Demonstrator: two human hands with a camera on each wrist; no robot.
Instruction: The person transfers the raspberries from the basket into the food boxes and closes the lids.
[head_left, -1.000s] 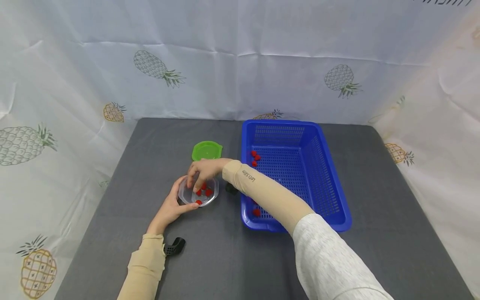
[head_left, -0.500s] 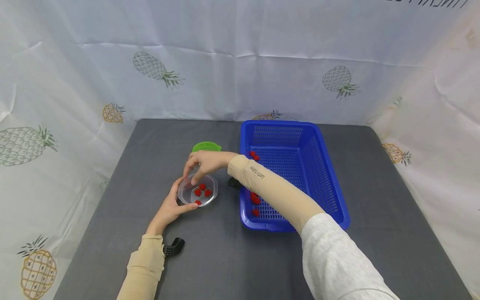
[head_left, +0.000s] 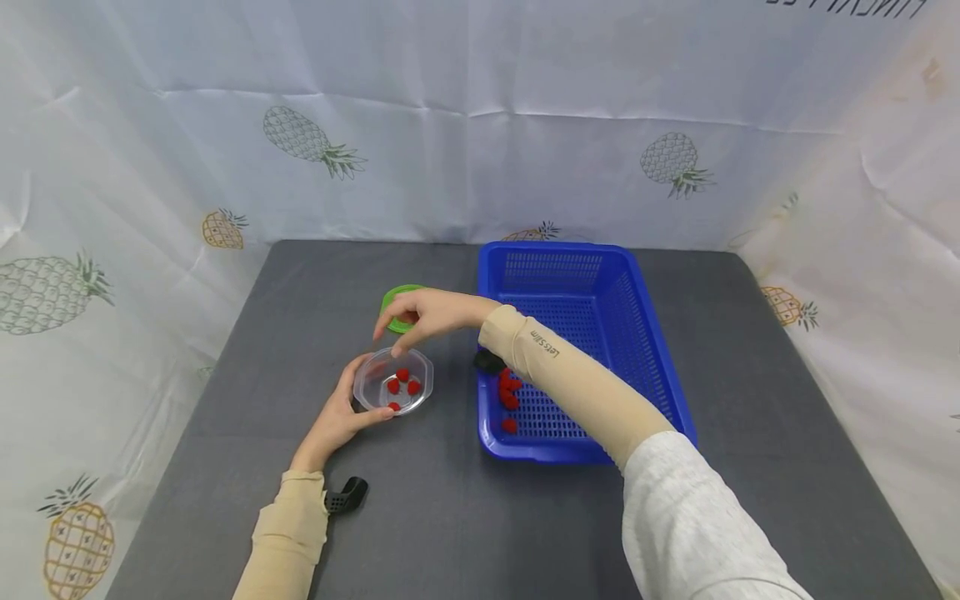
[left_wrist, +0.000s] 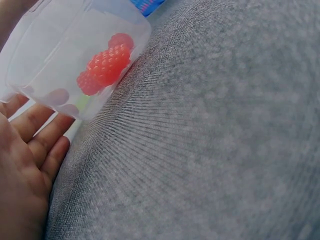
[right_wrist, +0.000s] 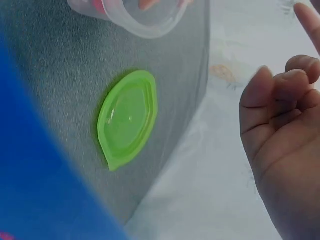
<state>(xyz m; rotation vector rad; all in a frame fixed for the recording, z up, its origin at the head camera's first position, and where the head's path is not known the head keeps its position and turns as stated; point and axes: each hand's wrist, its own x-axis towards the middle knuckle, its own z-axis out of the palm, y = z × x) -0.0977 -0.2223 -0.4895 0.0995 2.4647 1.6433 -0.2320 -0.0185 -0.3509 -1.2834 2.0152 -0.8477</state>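
Note:
A clear plastic container (head_left: pixel 427 392) with several red raspberries (head_left: pixel 394 386) in it stands on the grey table. My left hand (head_left: pixel 333 421) holds it from the left, thumb at the near side and fingers round the far side. In the left wrist view those fingers (left_wrist: pixel 47 132) lie against the container's wall, and raspberries (left_wrist: pixel 107 65) show through it. My right hand (head_left: pixel 438 312) hovers above the container's far rim and partly covers the green lid (head_left: pixel 392 302). The right wrist view shows its fingers loosely bent, with nothing visible between them.
Right of the container stands a blue plastic basket (head_left: pixel 652 367) with several raspberries (head_left: pixel 510 401) along its left side. My right forearm crosses over the basket and hides part of it. Behind the table hangs a pineapple-print cloth (head_left: pixel 465 167).
My right hand has come up out of the container and moved away and to the right, over the green lid. The left hand keeps its hold on the container.

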